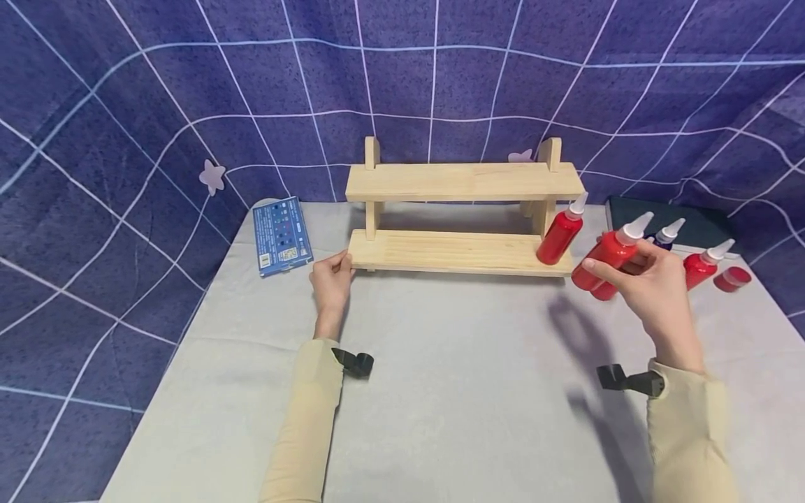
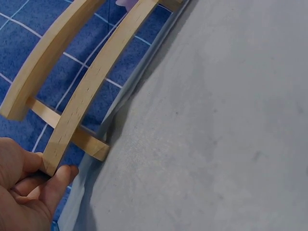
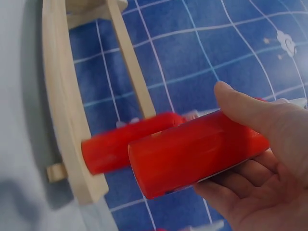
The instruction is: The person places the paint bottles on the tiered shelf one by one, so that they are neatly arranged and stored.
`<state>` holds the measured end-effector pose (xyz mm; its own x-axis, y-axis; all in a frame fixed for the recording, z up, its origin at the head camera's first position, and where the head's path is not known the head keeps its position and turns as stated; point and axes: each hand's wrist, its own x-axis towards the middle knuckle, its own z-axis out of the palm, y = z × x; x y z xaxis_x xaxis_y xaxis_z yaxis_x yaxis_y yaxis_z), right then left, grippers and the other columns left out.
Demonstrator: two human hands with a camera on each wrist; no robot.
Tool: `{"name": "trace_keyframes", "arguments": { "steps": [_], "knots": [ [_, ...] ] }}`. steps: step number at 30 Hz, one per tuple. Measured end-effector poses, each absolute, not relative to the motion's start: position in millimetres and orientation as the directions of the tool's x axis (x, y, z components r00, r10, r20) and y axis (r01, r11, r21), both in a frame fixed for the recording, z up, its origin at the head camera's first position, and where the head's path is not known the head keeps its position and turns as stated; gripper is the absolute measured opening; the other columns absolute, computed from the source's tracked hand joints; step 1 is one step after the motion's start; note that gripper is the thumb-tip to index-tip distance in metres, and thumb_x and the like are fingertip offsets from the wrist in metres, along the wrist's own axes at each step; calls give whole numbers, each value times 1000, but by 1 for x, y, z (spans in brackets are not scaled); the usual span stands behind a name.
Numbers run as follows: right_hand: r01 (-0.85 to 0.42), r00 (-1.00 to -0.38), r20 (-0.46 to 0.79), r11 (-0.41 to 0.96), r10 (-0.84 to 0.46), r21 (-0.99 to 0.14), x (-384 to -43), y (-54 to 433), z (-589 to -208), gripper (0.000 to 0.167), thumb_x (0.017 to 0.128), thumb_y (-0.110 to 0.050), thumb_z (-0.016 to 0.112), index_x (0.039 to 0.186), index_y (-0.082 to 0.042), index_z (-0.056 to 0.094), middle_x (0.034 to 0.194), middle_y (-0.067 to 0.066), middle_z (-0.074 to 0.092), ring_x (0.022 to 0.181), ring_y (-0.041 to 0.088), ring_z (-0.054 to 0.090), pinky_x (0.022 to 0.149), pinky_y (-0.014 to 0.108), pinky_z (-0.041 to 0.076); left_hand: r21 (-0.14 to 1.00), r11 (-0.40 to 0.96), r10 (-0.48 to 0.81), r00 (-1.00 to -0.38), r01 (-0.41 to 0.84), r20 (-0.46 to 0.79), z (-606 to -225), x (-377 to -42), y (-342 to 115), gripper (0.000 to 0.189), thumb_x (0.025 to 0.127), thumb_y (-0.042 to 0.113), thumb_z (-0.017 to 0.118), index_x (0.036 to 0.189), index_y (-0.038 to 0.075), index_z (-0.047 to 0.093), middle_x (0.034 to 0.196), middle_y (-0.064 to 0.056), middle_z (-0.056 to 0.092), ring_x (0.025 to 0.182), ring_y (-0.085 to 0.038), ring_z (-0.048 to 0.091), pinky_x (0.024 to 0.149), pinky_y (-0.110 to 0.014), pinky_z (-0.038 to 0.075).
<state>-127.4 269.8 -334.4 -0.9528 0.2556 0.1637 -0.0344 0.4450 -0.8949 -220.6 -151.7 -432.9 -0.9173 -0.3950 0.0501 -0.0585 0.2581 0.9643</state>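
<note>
A two-tier wooden shelf (image 1: 462, 248) stands at the back of the table. My left hand (image 1: 332, 283) pinches the left end of its lower board (image 2: 60, 147) between thumb and fingers. On that board's right end stands a red squeeze bottle (image 1: 560, 239) with a white pointed nozzle. My right hand (image 1: 657, 283) grips another red squeeze bottle (image 3: 197, 154) around its upper body, in front of the shelf's right end. In the right wrist view the held bottle partly overlaps the one on the shelf. Below it, in the head view, part of a further red bottle (image 1: 604, 291) shows.
Right of the shelf are a dark blue bottle (image 1: 662, 242) mostly behind my hand, a red bottle (image 1: 697, 269), a small red-lidded jar (image 1: 732, 279) and a dark green flat box (image 1: 669, 216). A blue printed box (image 1: 281, 236) lies at the left. A blue gridded curtain (image 1: 402, 84) hangs behind.
</note>
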Motion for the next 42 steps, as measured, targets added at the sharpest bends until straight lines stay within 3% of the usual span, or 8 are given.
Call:
{"name": "trace_keyframes", "arguments": {
  "steps": [7, 14, 28, 31, 37, 42],
  "knots": [
    [-78, -955, 203, 474, 217, -877, -144, 248, -327, 45, 81, -19, 81, 117, 0, 63, 79, -31, 63, 74, -10, 64, 68, 4, 52, 969, 243, -402, -913, -37, 66, -431, -220, -152, 27, 97, 8, 59, 118, -6, 65, 116, -26, 66, 99, -30, 70, 74, -12, 59],
    [-147, -961, 230, 423, 154, -894, -159, 229, -333, 44, 81, -9, 80, 118, 5, 62, 82, -25, 65, 75, -6, 63, 68, 4, 52, 962, 265, -392, -919, -59, 52, -432, -220, -151, 27, 98, 10, 58, 120, -5, 65, 118, -23, 66, 99, -29, 70, 75, -15, 60],
    [-178, -965, 239, 389, 112, -904, -179, 197, -344, 43, 83, -11, 78, 120, 3, 62, 84, -22, 62, 78, 0, 60, 68, 10, 51, 959, 279, -393, -918, -59, 58, -433, -219, -150, 28, 98, 11, 59, 120, -5, 65, 118, -22, 67, 98, -26, 71, 74, -12, 59],
    [-168, -967, 225, 364, 119, -916, -185, 191, -349, 43, 84, -12, 77, 121, 4, 61, 89, -15, 65, 81, 1, 60, 72, 11, 51, 957, 282, -393, -918, -66, 52, -433, -219, -150, 28, 98, 11, 59, 120, -5, 65, 119, -22, 66, 98, -26, 71, 73, -12, 59],
    [-125, -976, 179, 362, 120, -924, -196, 180, -360, 44, 86, -12, 75, 124, 3, 58, 112, 16, 66, 88, 7, 59, 72, 13, 53, 950, 305, -399, -915, -71, 59, -433, -218, -150, 27, 98, 11, 59, 120, -4, 66, 117, -22, 67, 97, -27, 71, 73, -13, 59],
    [-101, -981, 155, 376, 116, -921, -205, 179, -366, 45, 87, -12, 73, 127, 1, 56, 117, 20, 65, 95, 17, 55, 80, 16, 47, 946, 316, -402, -913, -67, 69, -432, -217, -151, 26, 97, 10, 59, 118, -4, 66, 115, -23, 68, 96, -28, 71, 72, -13, 59]
  ]
}}
